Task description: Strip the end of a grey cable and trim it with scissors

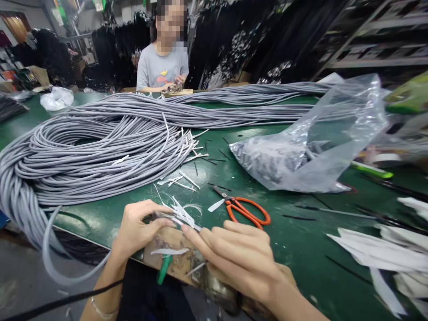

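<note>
Closest to me, bottom centre, there's a grubby wooden block (pixel 157 243) at the worktop (pixel 301 254) edge, with a green piece (pixel 163 269) hanging off it. Just above, my left hand (pixel 143 223) has thumb and index pinched nearly together on a thin pale cable end (pixel 175 219), middle of the frame. My right hand (pixel 234 254) comes in from lower right, fingers close together, index tip right at that same piece. Its thumb is hidden, so I can't tell whether it's gripping anything.

White strips (pixel 183 211) are bunched just past the fingertips. Orange-handled cutters (pixel 230 203) lie right of centre, and more white scraps (pixel 371 249) are strewn at lower right. Further out, a fat coil of grey cable (pixel 93 178) fills the left side, and a clear plastic bag (pixel 284 156) slumps at centre right. Up top, a person (pixel 157 67) in a grey tee sits across from me.
</note>
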The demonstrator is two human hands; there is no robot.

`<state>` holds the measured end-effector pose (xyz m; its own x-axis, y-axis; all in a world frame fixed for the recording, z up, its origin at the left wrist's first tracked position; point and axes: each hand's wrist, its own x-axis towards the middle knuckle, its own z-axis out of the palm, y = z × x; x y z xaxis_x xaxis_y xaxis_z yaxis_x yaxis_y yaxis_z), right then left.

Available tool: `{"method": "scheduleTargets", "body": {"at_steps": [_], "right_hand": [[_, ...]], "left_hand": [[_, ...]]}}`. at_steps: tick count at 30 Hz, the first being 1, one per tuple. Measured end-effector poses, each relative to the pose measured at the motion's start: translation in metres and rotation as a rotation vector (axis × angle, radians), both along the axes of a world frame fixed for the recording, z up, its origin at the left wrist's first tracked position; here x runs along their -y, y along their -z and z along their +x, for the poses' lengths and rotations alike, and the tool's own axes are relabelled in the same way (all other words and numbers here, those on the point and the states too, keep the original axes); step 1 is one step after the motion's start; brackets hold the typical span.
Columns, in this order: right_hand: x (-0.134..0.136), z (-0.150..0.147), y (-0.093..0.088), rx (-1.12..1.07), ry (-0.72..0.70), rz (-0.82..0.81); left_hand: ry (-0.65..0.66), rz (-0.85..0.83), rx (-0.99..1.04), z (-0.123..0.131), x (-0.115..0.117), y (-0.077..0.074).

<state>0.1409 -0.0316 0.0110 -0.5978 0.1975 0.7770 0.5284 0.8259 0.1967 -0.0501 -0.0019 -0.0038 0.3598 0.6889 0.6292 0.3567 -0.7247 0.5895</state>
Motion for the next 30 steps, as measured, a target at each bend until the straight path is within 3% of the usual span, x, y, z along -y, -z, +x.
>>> {"method": "scheduleTargets", "body": {"at_steps": [2, 4, 7, 12, 18, 30], "right_hand": [[0.0, 0.002, -0.003, 0.096, 0.047, -0.025], [0.0, 0.003, -0.006, -0.07, 0.044, -0.053], [-0.001, 0.003, -0.008, -0.246, 0.12, -0.249], [0.001, -0.006, 0.0, -0.119, 0.33, -0.07], [0.002, -0.008, 0.005, -0.069, 0.315, -0.055], [-0.001, -0.009, 0.008, -0.093, 0.283, -0.096]], "left_hand": [[-0.001, -0.015, -0.036, -0.002, -0.001, 0.001], [0.005, 0.014, 0.006, -0.004, -0.001, 0.002], [-0.046, 0.1, 0.056, -0.004, 0.0, 0.006], [-0.085, 0.336, 0.012, 0.002, 0.002, 0.01], [-0.071, 0.439, -0.004, 0.004, 0.002, 0.012], [-0.099, 0.429, -0.031, 0.006, 0.002, 0.015]]}}
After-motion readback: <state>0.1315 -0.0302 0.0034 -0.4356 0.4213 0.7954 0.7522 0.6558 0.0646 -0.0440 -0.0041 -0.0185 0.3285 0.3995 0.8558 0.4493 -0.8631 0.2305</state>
